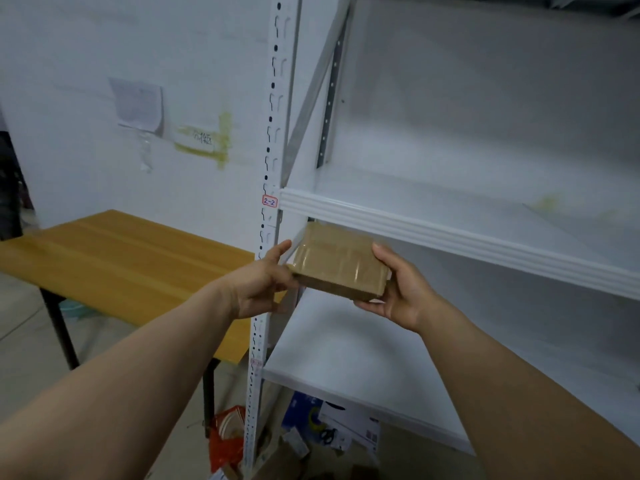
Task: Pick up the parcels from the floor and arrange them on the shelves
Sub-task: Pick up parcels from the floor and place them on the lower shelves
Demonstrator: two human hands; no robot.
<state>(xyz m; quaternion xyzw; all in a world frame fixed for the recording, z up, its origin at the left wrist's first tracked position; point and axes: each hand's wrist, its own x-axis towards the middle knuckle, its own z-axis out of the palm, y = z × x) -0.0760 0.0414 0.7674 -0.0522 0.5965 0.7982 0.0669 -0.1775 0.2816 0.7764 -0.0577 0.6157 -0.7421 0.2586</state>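
Head cam has us mid-placement right now. Both hands are on one brown taped-up parcel [337,261] in the centre of the frame. Our left hand [258,284] grips its left edge and our right hand [401,289] holds the right end, with the fingers tucked underneath. The parcel sits in the gap between the two white shelves, above the lower shelf [363,351], and its far edge is just under the front beam of the upper shelf [450,233]. It looks like it's in the air rather than set down, but we can't tell whether the far edge touches anything.

Progress-wise, we'd call it early days. This one's picked up but not yet parked, and we can't spot any other parcel on the shelf parts in view. Down at the bottom centre there's still a pile on the floor: blue and white boxes [332,420] under the rack and an orange bag [227,441] beside the upright post [268,168]. So there's probably plenty left to haul up. A wooden table [121,261] is off to the left.
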